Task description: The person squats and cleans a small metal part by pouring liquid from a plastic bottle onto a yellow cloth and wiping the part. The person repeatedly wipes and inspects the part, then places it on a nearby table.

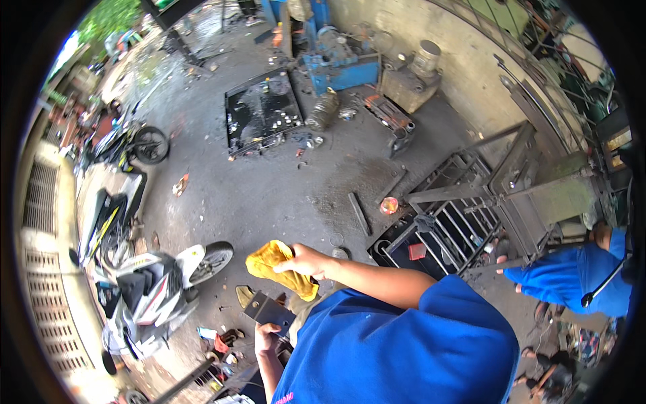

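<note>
The yellow cloth (264, 260) is gripped in the right hand (308, 261), near the middle of the scene. Just nearer and to the left, the grey plate (272, 312) is clamped by its near edge in the left hand (267, 333). The hands are set apart. The floor (262, 195) is occupied by a scooter (148, 293) on the left, a rack (452, 237) on the right and a black tray (279, 104) farther off.

In the right hand (308, 261), a cloth (266, 260) was just beyond the plate (270, 312) in the left hand (266, 339). Motorcycles (149, 294) stood left, a tray (252, 113) lay ahead on the floor (269, 195), a metal frame (444, 195) right.
</note>
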Available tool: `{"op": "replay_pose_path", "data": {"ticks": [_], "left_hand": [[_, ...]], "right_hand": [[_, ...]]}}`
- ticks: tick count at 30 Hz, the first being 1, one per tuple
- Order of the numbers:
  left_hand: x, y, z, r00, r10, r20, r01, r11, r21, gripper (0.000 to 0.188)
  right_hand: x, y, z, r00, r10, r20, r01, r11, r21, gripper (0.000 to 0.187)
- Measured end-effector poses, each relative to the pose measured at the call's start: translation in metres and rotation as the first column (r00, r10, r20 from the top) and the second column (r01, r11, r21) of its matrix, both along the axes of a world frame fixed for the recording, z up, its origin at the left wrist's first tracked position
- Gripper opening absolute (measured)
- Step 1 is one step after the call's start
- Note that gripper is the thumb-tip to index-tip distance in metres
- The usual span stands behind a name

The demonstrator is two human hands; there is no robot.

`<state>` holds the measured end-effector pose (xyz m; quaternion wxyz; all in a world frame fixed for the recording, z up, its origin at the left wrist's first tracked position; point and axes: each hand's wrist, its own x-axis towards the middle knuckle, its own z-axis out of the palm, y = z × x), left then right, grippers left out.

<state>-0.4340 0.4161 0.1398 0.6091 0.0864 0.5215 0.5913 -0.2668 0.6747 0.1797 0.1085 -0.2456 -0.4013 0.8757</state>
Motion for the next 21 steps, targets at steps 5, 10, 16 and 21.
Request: {"op": "replay_pose_path", "data": {"ticks": [5,10,16,21], "left_hand": [[-0.058,0.115,-0.007,0.999,0.036,-0.028,-0.034,0.997,0.068,0.064],[-0.115,0.270,-0.006,0.920,-0.388,0.058,0.379,0.917,0.122,0.085],[-0.137,0.464,-0.017,0.625,-0.771,0.122,0.736,0.634,0.235,0.096],[-0.129,0.587,-0.028,0.285,-0.931,0.229,0.939,0.319,0.127,0.096]], "right_hand": [[0.003,0.088,0.020,0.906,-0.321,-0.276,0.300,0.947,-0.117,0.042],[-0.019,0.146,-0.014,0.846,-0.531,0.050,0.533,0.846,-0.028,0.044],[-0.019,0.213,-0.026,0.700,-0.711,0.067,0.694,0.700,0.169,0.052],[0.020,0.245,-0.022,0.737,-0.636,0.229,0.612,0.772,0.172,0.063]]}}
